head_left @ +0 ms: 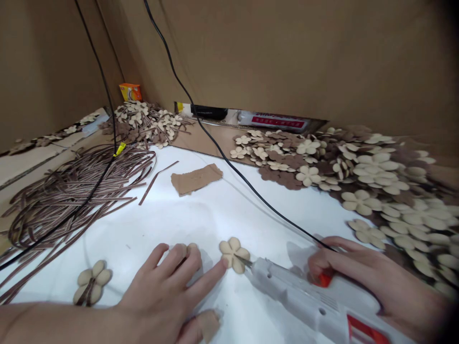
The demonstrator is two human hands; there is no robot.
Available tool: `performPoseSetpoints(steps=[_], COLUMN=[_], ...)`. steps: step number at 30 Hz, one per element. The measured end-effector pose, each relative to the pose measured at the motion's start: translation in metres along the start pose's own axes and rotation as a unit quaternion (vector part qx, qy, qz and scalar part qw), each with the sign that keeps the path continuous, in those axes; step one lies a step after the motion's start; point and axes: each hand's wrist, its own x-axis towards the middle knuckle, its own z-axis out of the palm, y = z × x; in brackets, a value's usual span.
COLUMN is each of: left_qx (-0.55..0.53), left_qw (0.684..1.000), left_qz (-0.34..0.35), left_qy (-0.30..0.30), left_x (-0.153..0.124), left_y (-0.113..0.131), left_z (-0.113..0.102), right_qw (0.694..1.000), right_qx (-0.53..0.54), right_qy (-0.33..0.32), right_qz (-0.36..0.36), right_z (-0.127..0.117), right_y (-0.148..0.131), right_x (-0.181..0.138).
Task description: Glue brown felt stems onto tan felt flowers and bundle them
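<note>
Hot glue gun [297, 298]: pale grey body, red trigger [325, 279]. Flower cutouts [362, 200]: cream, mixed with dark brown ones [281, 177]. Strips [64, 200]: brown with pale striped edges. Sheet [161, 229]: white. Cardboard scrap [196, 178]: light brown. Cable [229, 160]: black, yellow tag [120, 149]. Carton walls [287, 57]: tan. Small box [130, 91]: orange and yellow

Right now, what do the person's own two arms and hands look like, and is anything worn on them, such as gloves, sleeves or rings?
The bare left hand and bare right hand wear no gloves, and no rings or watch show. The forearms show no sleeves. One digit of the left hand, seemingly the thumb, carries a matte tan wrap, perhaps a plaster.
</note>
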Motion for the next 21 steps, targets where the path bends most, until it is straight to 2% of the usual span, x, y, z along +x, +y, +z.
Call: performPoseSetpoints(steps=[6, 13, 19, 21], left_qx=[-0.002, -0.012, -0.008, -0.002], left_qw=[1.0, 1.0, 1.0, 1.0], left_qz=[0.004, -0.005, 0.004, 0.001], left_qy=[0.019, -0.001, 0.006, 0.006], left_x=[0.0001, 0.0017, 0.0025, 0.0026], left_y=[0.0001, -0.0001, 0.0011, 0.0024], left_z=[-0.0003, -0.0042, -0.0037, -0.0043], right_qw=[1.0, 1.0, 0.999, 0.998], right_qx=[0.0, 0.003, 0.001, 0.003], right_qy=[0.009, -0.001, -0.009, -0.03], right_qz=[-0.005, 0.005, 0.033, 0.05], right_z=[0.001, 0.0021, 0.0001, -0.0028], right_y=[0.0015, 0.0041, -0.0007, -0.0026], right_x=[-0.0005, -0.0026, -0.0016, -0.0005])
